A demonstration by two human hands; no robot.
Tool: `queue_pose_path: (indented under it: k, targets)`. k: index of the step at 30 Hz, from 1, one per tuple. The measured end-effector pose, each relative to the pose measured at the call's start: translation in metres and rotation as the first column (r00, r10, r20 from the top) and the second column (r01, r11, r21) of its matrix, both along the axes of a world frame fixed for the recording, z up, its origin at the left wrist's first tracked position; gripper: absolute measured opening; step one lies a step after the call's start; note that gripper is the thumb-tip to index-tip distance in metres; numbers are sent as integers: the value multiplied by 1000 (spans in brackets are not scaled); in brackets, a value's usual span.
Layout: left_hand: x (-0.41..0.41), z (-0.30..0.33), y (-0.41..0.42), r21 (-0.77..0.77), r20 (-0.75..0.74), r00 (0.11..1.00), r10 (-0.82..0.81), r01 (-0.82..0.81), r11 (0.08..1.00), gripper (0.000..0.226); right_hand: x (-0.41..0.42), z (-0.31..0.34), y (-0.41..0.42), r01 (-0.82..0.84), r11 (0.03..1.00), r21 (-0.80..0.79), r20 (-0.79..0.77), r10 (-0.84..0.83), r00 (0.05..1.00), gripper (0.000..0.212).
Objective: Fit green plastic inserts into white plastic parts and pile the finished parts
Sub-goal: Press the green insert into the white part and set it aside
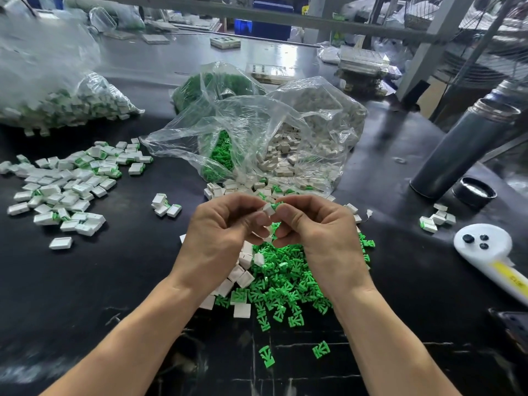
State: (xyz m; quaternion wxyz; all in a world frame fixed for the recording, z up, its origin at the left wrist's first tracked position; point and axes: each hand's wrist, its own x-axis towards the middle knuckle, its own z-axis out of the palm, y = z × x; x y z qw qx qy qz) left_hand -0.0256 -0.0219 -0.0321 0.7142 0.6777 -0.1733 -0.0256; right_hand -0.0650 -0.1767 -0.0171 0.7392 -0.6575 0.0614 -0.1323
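Note:
My left hand (221, 227) pinches a small white plastic part (268, 209) at its fingertips. My right hand (313, 227) pinches a green insert (276, 206) against that part's end. Both hands hover above a heap of loose green inserts (288, 284) on the black table, with loose white parts (243, 270) at the heap's left side. A spread of finished white-and-green parts (65, 184) lies at the left. A few finished parts (165, 205) sit just left of my hands.
An open clear bag (257, 138) behind my hands holds green inserts and white parts. A bag of finished parts (57, 104) lies far left. A grey flask (463, 147), its lid (474, 191) and a white handled tool (491, 252) stand at the right.

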Motion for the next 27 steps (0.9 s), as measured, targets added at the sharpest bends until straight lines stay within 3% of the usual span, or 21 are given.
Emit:
queue_pose_path:
  k: [6,13,21,27]
  targets:
    - [-2,2,2,-26,0,1000,0,0,1000,17,-2,-5,1,25,982,-189,68,-12,998,15]
    - [1,3,6,156,113,992,58,-75,985,27,-5,-8,4,67,921,-384,75,-42,996,20]
    - [-1,6,4,182,163,983,87,-116,976,40,-5,-12,9,126,902,-414,123,-81,989,16]
    - [-1,6,4,131,124,988,89,-105,986,24,-6,-8,11,97,958,-271,111,-69,991,29]
